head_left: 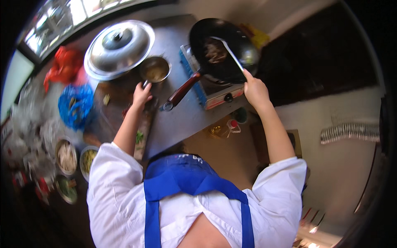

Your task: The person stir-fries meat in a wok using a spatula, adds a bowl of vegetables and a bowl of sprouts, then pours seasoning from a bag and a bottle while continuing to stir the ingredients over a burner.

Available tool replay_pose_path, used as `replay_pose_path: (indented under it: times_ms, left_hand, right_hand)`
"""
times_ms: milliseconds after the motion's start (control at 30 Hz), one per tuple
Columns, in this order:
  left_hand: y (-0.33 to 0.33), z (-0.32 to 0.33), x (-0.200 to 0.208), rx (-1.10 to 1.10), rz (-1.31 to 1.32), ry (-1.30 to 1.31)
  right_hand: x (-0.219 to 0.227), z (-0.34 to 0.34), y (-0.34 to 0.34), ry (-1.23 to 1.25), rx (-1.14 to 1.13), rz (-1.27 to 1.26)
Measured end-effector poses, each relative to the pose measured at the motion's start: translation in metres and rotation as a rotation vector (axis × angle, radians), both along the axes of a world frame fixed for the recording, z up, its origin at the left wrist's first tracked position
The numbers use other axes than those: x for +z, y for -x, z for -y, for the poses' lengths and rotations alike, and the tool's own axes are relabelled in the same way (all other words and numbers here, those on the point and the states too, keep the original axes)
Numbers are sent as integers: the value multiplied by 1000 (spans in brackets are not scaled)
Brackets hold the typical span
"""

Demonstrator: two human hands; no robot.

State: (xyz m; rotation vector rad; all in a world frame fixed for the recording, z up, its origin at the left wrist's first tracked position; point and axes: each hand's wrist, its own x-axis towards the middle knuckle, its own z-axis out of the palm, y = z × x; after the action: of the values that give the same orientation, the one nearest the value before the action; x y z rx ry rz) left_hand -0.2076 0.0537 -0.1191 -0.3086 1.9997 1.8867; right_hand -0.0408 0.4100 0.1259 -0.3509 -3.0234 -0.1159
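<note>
Wok cooking seen from above; the left hand (142,96) is closed around the short handle of a small metal saucepan (168,71), which sits between the domed steel lid (131,53) and the wok (237,38); whether the saucepan rests on the metal worktop (173,126) or is slightly raised cannot be told; the right hand (255,93) grasps the end of a slender, pale spatula (235,57), whose far end reaches down to browned food pieces (215,53) on the left side of the wok's interior; the wok stands on a blue-sided portable gas stove (225,98), its reddish-brown handle (185,89) projecting toward the lower left, ungripped; left of the worktop's bare portion, chopped green herbs (139,137) lie beneath the left forearm; farther left are a blue plastic bag (75,108) and, above it, a red plastic bag (65,66); below the blue bag, two bowls of food stand side by side, one with pale pieces (66,156), the other with yellow-green pieces (88,159); the person wears a blue apron (182,175) over white sleeves.
</note>
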Motion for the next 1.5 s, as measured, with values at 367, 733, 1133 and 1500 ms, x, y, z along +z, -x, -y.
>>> replay_pose_path:
  times_ms: [367,733,1133,1500]
  left_hand:
    - [-81,-54,114,-554,954,-1563]
    - [-180,85,92,-142,-472,212]
    - [-242,198,-8,83,-102,1067]
    - [-249,158,53,-506,-280,152]
  right_hand:
    - [-17,42,-62,-79,-40,-110]
    - [-125,237,-112,683,696,-98]
    - [-208,412,-40,1114,648,369]
    - [-199,328,-17,2037,138,496]
